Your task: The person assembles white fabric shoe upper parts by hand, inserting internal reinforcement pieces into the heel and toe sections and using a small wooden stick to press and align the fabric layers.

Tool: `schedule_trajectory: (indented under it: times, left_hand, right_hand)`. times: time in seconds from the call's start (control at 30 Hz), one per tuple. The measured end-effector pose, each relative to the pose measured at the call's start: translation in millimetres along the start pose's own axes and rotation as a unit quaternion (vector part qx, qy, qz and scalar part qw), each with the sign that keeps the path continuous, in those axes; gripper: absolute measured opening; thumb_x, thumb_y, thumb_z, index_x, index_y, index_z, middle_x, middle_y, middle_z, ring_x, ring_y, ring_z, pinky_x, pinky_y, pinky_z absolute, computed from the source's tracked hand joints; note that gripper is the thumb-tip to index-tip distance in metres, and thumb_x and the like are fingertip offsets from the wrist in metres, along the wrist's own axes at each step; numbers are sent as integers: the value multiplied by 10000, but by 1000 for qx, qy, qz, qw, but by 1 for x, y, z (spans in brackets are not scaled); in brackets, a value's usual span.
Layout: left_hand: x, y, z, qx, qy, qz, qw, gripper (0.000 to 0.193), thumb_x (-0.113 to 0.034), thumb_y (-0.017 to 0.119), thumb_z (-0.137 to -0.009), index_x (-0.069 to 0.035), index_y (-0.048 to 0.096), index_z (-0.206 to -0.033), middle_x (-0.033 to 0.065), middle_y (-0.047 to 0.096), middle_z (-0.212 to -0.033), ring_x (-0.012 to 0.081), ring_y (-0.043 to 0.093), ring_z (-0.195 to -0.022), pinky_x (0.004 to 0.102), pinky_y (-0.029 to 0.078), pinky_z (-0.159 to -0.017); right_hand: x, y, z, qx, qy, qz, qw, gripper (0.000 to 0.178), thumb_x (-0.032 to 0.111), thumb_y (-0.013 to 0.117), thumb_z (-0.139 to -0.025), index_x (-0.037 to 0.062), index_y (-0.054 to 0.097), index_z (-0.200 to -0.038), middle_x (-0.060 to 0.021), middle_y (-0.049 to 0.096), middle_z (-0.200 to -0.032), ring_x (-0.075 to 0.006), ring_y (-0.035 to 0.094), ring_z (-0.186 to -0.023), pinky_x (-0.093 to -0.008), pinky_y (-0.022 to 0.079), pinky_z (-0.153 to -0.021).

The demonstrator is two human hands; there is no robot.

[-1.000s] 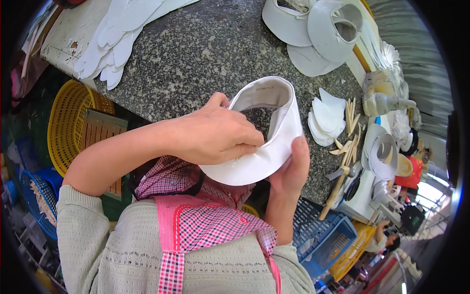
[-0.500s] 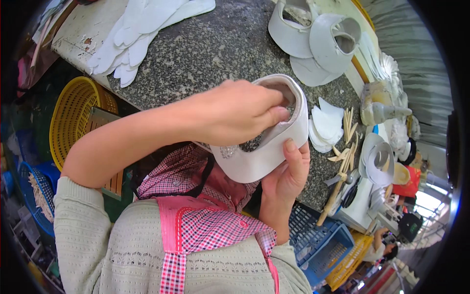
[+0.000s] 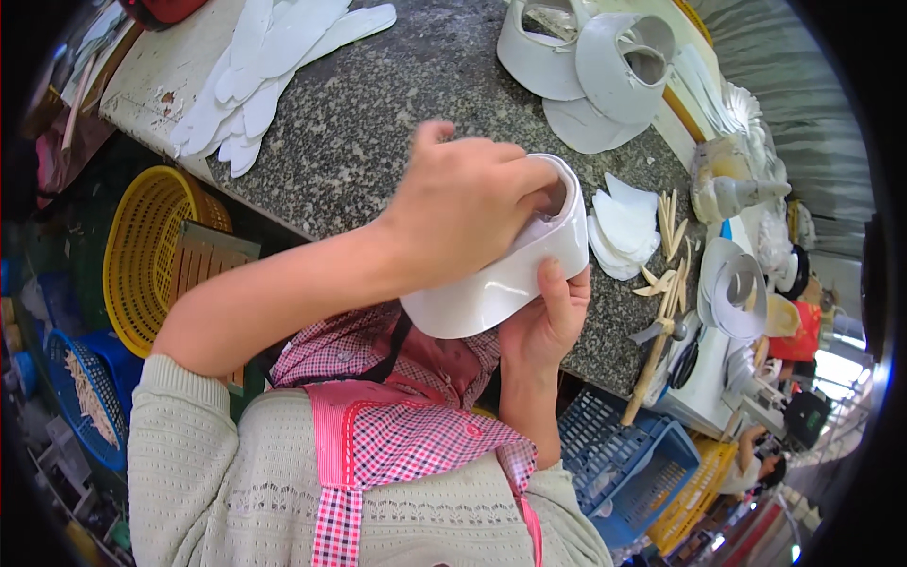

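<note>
A glossy white shoe upper (image 3: 491,298) is held just off the near edge of the worktable, its curved opening facing up. My right hand (image 3: 548,317) grips its right side, with the thumb on the outer face and the fingers behind. At the top of the opening, my left hand (image 3: 468,203) has bent fingers tucked inside the rim, closed on the edge; their tips are partly hidden. One finger of that hand sticks up, away from the upper. Further back lie several similar white shoe uppers (image 3: 619,80), overlapping one another.
The speckled stone worktable (image 3: 406,104) carries flat white sole-shaped pieces (image 3: 255,76) at far left. On the right are white cut pieces (image 3: 624,227), thin pale strips (image 3: 673,274), a hammer (image 3: 644,378) and a glue bottle (image 3: 742,194). A yellow basket (image 3: 142,255) and blue crate (image 3: 642,482) flank me.
The upper has tilted, and the sparkling ornament on its left part is now hidden. My left hand has rolled upward, with one finger raised. My right hand keeps its grip.
</note>
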State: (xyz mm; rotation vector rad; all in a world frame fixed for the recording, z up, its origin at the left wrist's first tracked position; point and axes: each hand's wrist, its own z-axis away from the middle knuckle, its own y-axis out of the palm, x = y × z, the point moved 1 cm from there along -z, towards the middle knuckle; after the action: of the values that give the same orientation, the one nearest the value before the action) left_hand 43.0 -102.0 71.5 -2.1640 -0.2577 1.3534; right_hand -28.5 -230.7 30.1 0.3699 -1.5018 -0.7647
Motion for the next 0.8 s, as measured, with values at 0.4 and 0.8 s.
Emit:
schedule_trajectory:
  times: [0.4, 0.8]
  left_hand:
    - [-3, -9, 30, 17, -15, 140, 990, 150, -75, 691, -729, -22, 663, -867, 86, 619, -726, 185, 613, -664, 270, 476, -602]
    - [0, -53, -4, 413, 28, 86, 906, 126, -103, 601, -799, -36, 570, -901, 79, 560, -751, 256, 569, -739, 347, 413, -666]
  right_hand:
    - [19, -27, 7, 46, -131, 275, 951, 291, 264, 690, -800, -11, 625, -873, -70, 609, -779, -119, 534, -629, -240, 403, -545]
    - [80, 11, -37, 384, 58, 485, 783, 214, 164, 730, -730, 18, 606, -826, -43, 586, -663, -117, 565, -581, -249, 440, -539]
